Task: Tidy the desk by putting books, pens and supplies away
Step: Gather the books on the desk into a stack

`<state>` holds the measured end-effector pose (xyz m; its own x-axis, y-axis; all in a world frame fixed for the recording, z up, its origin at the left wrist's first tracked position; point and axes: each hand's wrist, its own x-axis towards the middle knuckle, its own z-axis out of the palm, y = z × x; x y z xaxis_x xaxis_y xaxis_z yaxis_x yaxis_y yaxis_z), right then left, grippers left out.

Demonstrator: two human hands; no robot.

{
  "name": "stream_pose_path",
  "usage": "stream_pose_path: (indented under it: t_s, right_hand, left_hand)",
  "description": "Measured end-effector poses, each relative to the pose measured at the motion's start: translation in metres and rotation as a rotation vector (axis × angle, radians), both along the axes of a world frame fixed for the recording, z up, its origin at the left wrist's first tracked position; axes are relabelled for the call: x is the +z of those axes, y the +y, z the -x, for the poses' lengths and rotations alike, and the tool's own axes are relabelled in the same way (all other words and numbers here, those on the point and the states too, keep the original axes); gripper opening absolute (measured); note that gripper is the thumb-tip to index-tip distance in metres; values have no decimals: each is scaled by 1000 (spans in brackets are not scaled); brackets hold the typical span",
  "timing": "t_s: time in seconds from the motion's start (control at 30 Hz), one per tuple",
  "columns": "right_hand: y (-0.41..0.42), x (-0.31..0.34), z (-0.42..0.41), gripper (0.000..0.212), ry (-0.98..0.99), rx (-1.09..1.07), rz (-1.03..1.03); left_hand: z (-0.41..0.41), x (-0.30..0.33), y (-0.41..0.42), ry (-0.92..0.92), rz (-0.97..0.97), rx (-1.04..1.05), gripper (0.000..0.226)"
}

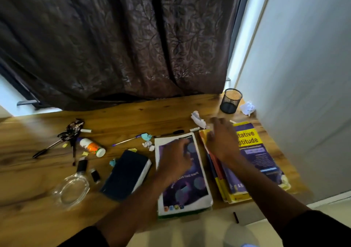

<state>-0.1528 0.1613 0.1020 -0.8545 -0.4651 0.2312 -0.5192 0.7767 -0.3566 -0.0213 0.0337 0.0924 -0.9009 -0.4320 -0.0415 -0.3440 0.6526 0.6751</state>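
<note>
Purple book [187,182] flat at the desk's [133,117] near edge, on top of something green; yellow books [252,151] stacked just right of it, near the wall. Dark notebook [126,174] left of the purple book, tilted. Pens [126,141] scattered further out, one black pen [46,149] far left, another past the purple book's far edge. Mesh cup [230,100] at the far right corner, apparently empty. Crumpled paper [247,107] beside the cup, more scraps mid-desk. Bottle [92,147] lying on its side, glass dish [72,188] at the near left.

Judged early in the job: books roughly grouped at right, pens not yet in the cup, scraps and supplies still loose.

Left hand [175,160] over the purple book's upper half, fingers loosely curled, touching or just above the cover; blurred, so hard to say which. Right hand [221,142] over the far end of the yellow stack, reaching forward, fingers bent down; grip or mere touch, cannot tell.
</note>
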Motion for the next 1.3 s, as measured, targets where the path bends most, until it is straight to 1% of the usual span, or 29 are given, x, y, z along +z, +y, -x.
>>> stream_pose_path:
  t_s: [0.07,0.1,0.17,0.2,0.27,0.33,0.37,0.4,0.43,0.5,0.53,0.67,0.73,0.8,0.9,0.93,1.0,1.03,1.1,1.2,1.3]
  right_hand:
    - [-38,-4,-40,25,-161,142,61]
    - [-55,-8,-61,15,-244,223,39]
    - [-88,-23,-99,12,-408,318,-19]
    - [-100,-30,-115,15,-488,303,-27]
    - [-121,-51,-140,31,-659,230,-31]
    - [-135,-65,-157,55,-861,158,-4]
    - [-139,-66,-163,68,-945,120,14]
    - [-142,-70,-166,78,-1021,79,49]
    - [-145,-68,-168,80,-1090,41,101]
    - [-148,-64,-170,73,-1189,-28,205]
    - [-147,-61,-170,70,-1215,-39,230]
    - [-147,-55,-169,69,-1265,-51,210]
    - [-147,-51,-167,70,-1321,-49,204]
    - [-145,-45,-163,69,-1388,-31,209]
    - [-137,-40,-158,56,-1454,14,209]
    - [-134,-39,-156,55,-1458,26,218]
    - [-128,-35,-152,55,-1462,35,234]
    - [-125,-32,-150,52,-1453,44,229]
    - [-116,-25,-143,46,-1440,75,231]
    - [-104,-9,-127,46,-1416,108,302]
    - [-90,4,-104,57,-1275,154,329]
  left_hand:
    - [-22,-3,-44,-53,109,43,35]
    - [-33,-6,-66,-120,166,65,34]
    - [-55,-10,-102,-250,274,125,37]
    - [-66,-11,-115,-306,306,164,42]
    - [-85,-15,-134,-421,328,238,51]
    - [-103,-20,-142,-499,328,245,55]
    - [-108,-25,-144,-519,330,237,54]
    - [-113,-27,-145,-535,329,232,53]
    - [-116,-30,-145,-544,331,228,51]
    - [-120,-34,-144,-552,300,240,50]
    - [-120,-34,-143,-551,281,248,49]
    - [-119,-31,-143,-540,244,265,47]
    - [-118,-25,-145,-537,204,270,44]
    - [-115,-19,-147,-520,122,290,42]
    - [-113,-11,-151,-541,19,297,43]
    - [-113,-10,-153,-551,-40,295,43]
    - [-112,-7,-157,-514,-225,292,47]
    - [-112,-5,-159,-477,-326,294,48]
    - [-108,7,-157,-417,-470,288,48]
    - [-101,29,-151,-315,-612,307,42]
    - [-89,41,-144,-219,-697,328,38]
